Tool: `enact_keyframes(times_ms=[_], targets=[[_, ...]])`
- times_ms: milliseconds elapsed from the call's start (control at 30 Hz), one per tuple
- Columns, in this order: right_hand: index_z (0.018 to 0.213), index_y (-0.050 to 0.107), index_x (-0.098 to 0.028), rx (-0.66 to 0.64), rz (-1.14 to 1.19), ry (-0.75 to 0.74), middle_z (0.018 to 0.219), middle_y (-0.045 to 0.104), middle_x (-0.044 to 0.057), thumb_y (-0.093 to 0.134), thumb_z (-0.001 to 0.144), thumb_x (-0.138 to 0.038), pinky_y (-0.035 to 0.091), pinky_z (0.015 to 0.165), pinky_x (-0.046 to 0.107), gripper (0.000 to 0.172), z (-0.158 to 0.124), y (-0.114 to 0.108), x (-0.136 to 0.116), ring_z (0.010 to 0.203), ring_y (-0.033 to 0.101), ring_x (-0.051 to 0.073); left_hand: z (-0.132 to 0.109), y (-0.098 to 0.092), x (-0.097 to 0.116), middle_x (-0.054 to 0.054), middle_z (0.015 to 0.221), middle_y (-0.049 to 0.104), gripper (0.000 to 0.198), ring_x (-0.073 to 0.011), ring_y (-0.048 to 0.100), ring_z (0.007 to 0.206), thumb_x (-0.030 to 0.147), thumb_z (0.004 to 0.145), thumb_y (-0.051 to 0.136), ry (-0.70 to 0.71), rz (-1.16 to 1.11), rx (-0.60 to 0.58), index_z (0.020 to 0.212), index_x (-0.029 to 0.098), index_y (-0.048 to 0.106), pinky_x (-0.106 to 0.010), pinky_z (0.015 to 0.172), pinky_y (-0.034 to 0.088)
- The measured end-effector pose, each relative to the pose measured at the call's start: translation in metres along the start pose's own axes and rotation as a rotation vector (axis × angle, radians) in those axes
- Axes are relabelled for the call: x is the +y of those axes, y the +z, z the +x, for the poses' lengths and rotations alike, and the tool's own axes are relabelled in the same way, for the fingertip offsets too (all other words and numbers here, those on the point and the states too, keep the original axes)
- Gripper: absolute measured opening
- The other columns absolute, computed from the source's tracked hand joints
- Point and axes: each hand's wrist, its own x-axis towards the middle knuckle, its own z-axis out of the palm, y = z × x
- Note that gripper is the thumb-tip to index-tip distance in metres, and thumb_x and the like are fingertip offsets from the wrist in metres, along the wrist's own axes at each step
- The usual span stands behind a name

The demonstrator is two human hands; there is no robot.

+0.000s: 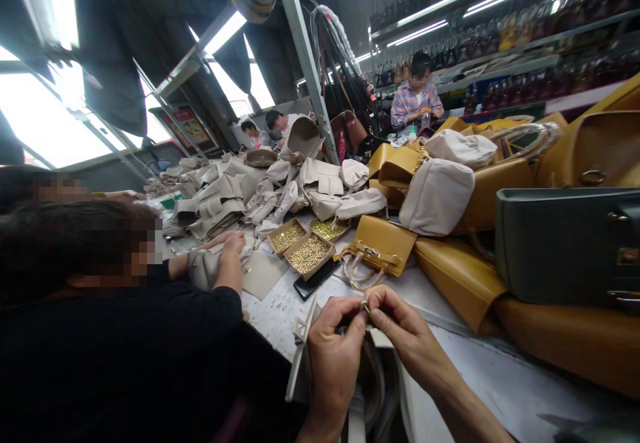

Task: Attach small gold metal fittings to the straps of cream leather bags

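Observation:
Both hands meet in front of me over a light grey handbag (299, 369), whose curved straps show below them. My left hand (333, 353) is closed, thumb and forefinger pinching a small light grey part of the bag. Against it, my right hand (403, 329) pinches a tiny gold-coloured metal piece (368, 308); its exact shape is too small to tell. Just beyond lie a black phone (313, 284) and an open box of small gold fittings (311, 256). A mustard handbag (383, 246) with looped handles rests past my right hand.
Two more boxes of gold fittings (287, 236) (329, 229) stand behind. Heaped grey bag pieces (235, 193) cover the table's far left. Mustard bags (460, 276) and a dark green bag (565, 243) crowd the right. At left, a co-worker (115, 349) handles a grey bag; others sit farther back.

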Motion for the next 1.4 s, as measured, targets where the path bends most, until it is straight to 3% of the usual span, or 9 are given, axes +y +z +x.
enact_keyframes(times_ms=[433,767,1200,1400], targets=[[0.089,0.057,-0.024,0.02,0.005,0.026,0.088,0.053,-0.001,0.066,0.097,-0.051,0.046,0.079,0.027,0.03,-0.0004,0.0015,-0.0019,0.087,0.051,0.019,-0.0017,-0.0059,0.0028,-0.004,0.096,0.076,0.012,-0.02,0.071,0.093,0.019,0.087,0.072,0.066,-0.016,-0.092,0.098,0.021,0.077,-0.028,0.086,0.057],[0.088,0.056,-0.023,0.023,-0.059,0.013,0.086,0.053,-0.001,0.063,0.099,-0.053,0.045,0.078,0.026,0.032,-0.003,0.0023,-0.0028,0.084,0.051,0.018,0.0004,-0.008,0.0025,-0.001,0.091,0.078,0.009,-0.0167,0.073,0.088,0.017,0.087,0.076,0.106,0.001,-0.07,0.093,0.023,0.079,-0.023,0.082,0.058],[0.09,0.052,-0.023,0.015,-0.095,0.022,0.087,0.048,-0.001,0.056,0.102,-0.053,0.043,0.08,0.027,0.033,-0.0044,0.0074,0.0008,0.084,0.048,0.018,-0.0052,-0.0055,-0.0005,0.0,0.092,0.075,0.02,-0.0116,0.072,0.085,0.005,0.09,0.07,0.439,0.147,0.004,0.096,0.023,0.078,-0.018,0.079,0.059],[0.088,0.051,-0.023,-0.002,-0.066,0.034,0.086,0.047,-0.002,0.058,0.101,-0.053,0.043,0.078,0.026,0.034,-0.0046,0.008,0.0009,0.083,0.046,0.017,-0.0045,-0.0055,-0.0019,0.001,0.092,0.074,0.022,-0.0114,0.072,0.086,0.005,0.091,0.068,0.457,0.144,-0.002,0.098,0.023,0.077,-0.018,0.08,0.058]])
